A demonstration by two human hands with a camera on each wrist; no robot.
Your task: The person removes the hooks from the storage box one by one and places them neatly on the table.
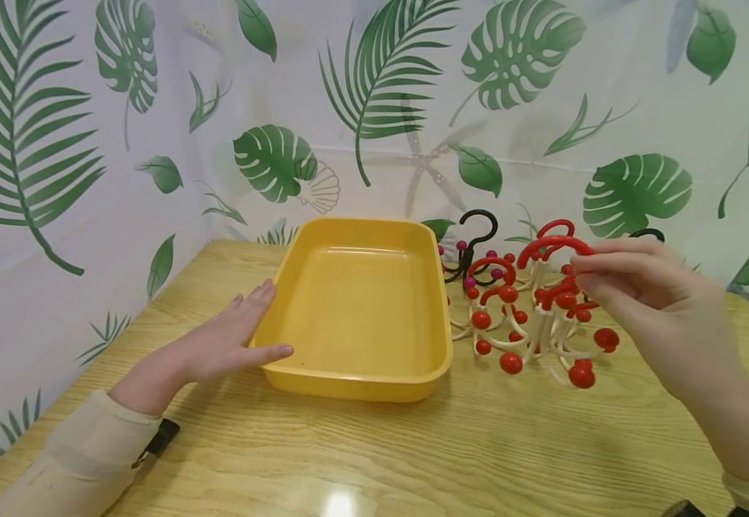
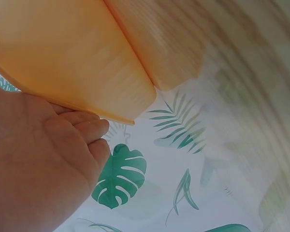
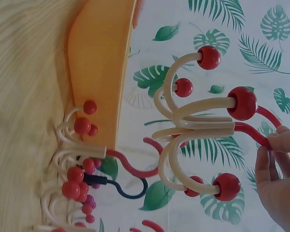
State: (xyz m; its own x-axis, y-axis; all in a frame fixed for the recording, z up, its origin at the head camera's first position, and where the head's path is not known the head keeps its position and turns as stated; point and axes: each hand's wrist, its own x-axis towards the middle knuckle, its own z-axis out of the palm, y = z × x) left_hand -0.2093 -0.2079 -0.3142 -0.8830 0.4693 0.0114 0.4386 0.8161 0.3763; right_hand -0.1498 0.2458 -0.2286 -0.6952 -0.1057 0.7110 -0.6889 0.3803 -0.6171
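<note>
My left hand (image 1: 222, 348) rests along the left rim of a yellow plastic tray (image 1: 361, 309), fingers straight and thumb over the edge. Nothing lies inside the tray. To its right, my right hand (image 1: 678, 309) pinches the red hook of a cream multi-arm hanger (image 3: 203, 126) between thumb and fingers. This hanger hangs raised, its curved arms tipped with red balls. In the right wrist view, it is apart from the other hangers behind it.
Beside the tray's right wall stand more cream hangers (image 1: 471, 332) with red hooks and balls. A black hanger (image 1: 468, 258) with magenta balls is at the back. A leaf-print sheet (image 1: 374, 165) covers the wall behind the wooden table (image 1: 374, 452).
</note>
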